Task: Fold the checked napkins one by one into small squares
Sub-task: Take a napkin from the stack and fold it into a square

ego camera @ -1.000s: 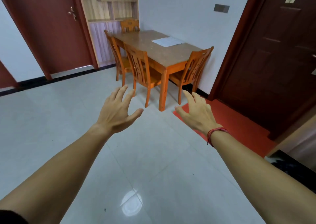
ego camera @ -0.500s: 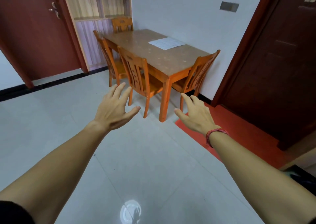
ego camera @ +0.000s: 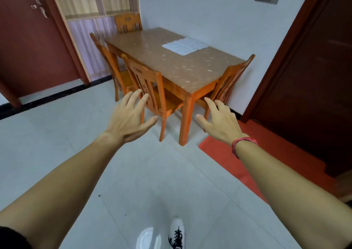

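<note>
A white checked napkin [ego camera: 185, 46] lies flat on the far right part of a wooden table [ego camera: 171, 66], close to the wall. Both my arms reach forward over the tiled floor, well short of the table. My left hand [ego camera: 129, 119] is held out with fingers spread and holds nothing. My right hand [ego camera: 221, 122], a red cord on its wrist, is likewise spread and empty. Whether more than one napkin lies there I cannot tell.
Wooden chairs stand around the table: one [ego camera: 150, 89] at the near left side, one [ego camera: 231, 79] at the near end, two further back. A red mat [ego camera: 266, 153] lies before the dark door [ego camera: 314, 68] on the right. My white shoe [ego camera: 177, 233] shows below.
The view has moved closer to the table, which now looks larger. Both hands stay spread and empty ahead of me. A white shoe has come into view at the bottom.
</note>
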The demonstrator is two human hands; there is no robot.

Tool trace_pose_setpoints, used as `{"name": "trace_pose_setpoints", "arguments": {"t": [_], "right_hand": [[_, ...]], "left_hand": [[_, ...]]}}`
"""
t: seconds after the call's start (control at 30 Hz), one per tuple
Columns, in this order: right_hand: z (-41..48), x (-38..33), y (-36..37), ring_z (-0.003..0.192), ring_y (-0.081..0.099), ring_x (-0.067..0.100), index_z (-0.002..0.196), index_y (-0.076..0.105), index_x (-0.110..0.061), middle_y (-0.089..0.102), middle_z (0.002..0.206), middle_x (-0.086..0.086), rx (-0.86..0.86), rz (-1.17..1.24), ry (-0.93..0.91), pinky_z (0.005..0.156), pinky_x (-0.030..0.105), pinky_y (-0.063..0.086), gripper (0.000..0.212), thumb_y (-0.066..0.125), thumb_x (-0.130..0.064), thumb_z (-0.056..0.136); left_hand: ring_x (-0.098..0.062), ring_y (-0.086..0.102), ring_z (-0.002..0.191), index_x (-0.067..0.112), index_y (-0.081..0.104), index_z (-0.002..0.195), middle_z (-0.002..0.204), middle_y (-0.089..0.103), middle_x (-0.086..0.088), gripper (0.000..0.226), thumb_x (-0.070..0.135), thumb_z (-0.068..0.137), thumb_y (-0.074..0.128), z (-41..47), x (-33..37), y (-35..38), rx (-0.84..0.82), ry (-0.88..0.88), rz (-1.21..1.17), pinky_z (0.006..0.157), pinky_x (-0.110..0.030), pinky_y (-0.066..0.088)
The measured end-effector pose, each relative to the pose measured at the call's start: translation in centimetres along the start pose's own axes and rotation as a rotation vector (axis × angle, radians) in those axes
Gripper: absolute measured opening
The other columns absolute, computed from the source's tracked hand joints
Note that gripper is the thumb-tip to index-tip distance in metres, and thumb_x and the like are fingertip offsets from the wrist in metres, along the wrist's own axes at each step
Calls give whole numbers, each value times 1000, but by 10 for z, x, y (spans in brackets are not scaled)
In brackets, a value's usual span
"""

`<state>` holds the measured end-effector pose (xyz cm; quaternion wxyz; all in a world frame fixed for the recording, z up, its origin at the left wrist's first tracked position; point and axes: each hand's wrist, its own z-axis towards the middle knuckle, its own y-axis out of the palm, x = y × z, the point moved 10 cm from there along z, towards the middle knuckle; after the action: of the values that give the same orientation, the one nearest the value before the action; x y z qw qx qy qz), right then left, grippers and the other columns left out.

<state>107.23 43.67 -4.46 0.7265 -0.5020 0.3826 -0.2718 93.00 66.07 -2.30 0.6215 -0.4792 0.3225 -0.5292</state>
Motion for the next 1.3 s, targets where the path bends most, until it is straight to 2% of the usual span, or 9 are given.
{"name": "trace_pose_setpoints", "arguments": {"t": [0.17, 0.37, 0.6, 0.9, 1.3], "right_hand": [[95, 12, 15, 126, 40, 29, 146, 20, -32, 39, 141, 2, 0, 23, -28, 100, 48, 39, 71, 34, -66, 85], [200, 24, 28, 127, 39, 30, 146, 20, -32, 42, 137, 3, -30, 33, -57, 99, 48, 39, 69, 37, -63, 87], [294, 38, 56, 133, 34, 30, 147, 19, -33, 33, 148, 4, -67, 21, -32, 105, 47, 36, 72, 33, -67, 85], [414, 37, 96, 136, 29, 33, 147, 17, -36, 27, 152, 9, -96, 16, 23, 108, 48, 31, 69, 36, -64, 87], [574, 23, 135, 133, 34, 30, 146, 19, -36, 33, 147, 6, -75, -13, 94, 104, 49, 36, 67, 37, -63, 87]], "left_hand": [[-33, 26, 140, 15, 32, 147, 154, 29, -13, 84, 72, 86, 30, 91, -18, 27, 2, -3, 34, 109, -49, 31], [-32, 21, 143, 18, 26, 150, 157, 24, -11, 84, 74, 86, 27, 190, -43, 55, -24, -33, 41, 112, -50, 28], [-31, 21, 144, 20, 26, 150, 157, 25, -9, 85, 76, 86, 24, 279, -75, 92, -44, -42, 51, 113, -51, 29], [-32, 18, 145, 19, 22, 151, 159, 21, -9, 83, 74, 88, 26, 397, -129, 141, -42, -7, 28, 114, -47, 22], [-30, 17, 145, 19, 24, 151, 159, 21, -9, 81, 71, 89, 30, 557, -201, 196, -93, 75, -16, 116, -45, 21]]}}
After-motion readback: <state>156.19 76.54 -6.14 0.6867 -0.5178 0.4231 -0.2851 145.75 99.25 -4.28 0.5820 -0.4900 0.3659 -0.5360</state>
